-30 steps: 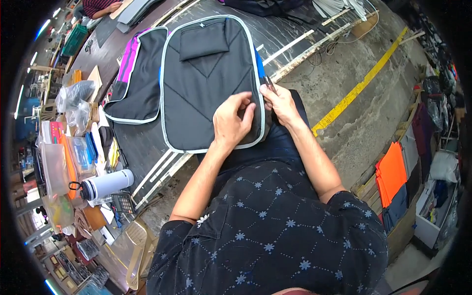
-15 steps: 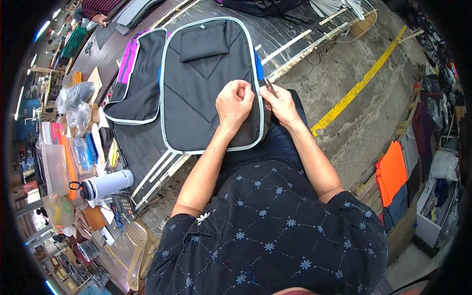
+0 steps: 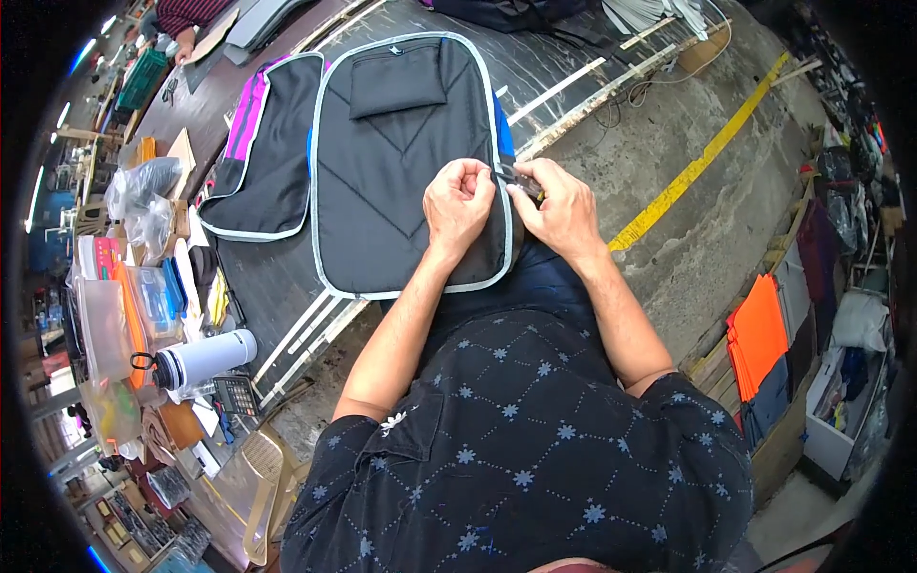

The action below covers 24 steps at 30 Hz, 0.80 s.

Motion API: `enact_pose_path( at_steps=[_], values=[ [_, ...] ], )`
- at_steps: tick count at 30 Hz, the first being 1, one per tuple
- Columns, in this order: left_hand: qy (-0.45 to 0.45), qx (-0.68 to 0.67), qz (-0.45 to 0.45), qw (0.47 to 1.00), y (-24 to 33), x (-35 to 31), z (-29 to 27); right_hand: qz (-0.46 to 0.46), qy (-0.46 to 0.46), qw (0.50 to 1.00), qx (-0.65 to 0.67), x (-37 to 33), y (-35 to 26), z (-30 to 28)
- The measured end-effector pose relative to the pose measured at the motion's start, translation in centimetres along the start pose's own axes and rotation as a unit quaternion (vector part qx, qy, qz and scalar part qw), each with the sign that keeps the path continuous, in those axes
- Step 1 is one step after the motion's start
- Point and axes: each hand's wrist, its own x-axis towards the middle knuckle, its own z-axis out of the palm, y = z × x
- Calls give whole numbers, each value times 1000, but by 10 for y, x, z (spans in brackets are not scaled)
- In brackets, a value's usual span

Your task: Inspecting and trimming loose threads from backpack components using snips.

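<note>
A black backpack point(image 3: 382, 210) with light grey piping lies flat on the dark table, a small zipped pocket point(image 3: 397, 80) at its far end. My left hand point(image 3: 458, 203) is closed in a pinch over its right edge; what the fingertips hold is too small to make out. Just right of that edge, my right hand point(image 3: 562, 205) grips dark thread snips point(image 3: 521, 179), their tips pointing left toward the piping near my left fingers. A second black bag piece point(image 3: 272, 162) with a purple strip lies against the backpack's left side.
On the left stand a white bottle point(image 3: 208, 358), a calculator point(image 3: 236, 394) and clear plastic bags point(image 3: 148, 196). Another person's hand point(image 3: 184, 48) shows at the far left table. Orange fabric point(image 3: 757, 336) hangs at the right, beyond a yellow floor line point(image 3: 702, 158).
My right hand has turned, swinging the snips from pointing upward to pointing left at the backpack's edge. My left hand keeps its pinch, almost unmoved.
</note>
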Motion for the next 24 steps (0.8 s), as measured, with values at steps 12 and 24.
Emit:
enact_pose_path(
  at_steps=[12,24],
  values=[
    [-3,34,32,999,6,-3,1,-48,21,997,-51,3,2,14],
    [15,18,64,998,14,-7,-7,170,66,976,121,-3,24,27]
  ],
)
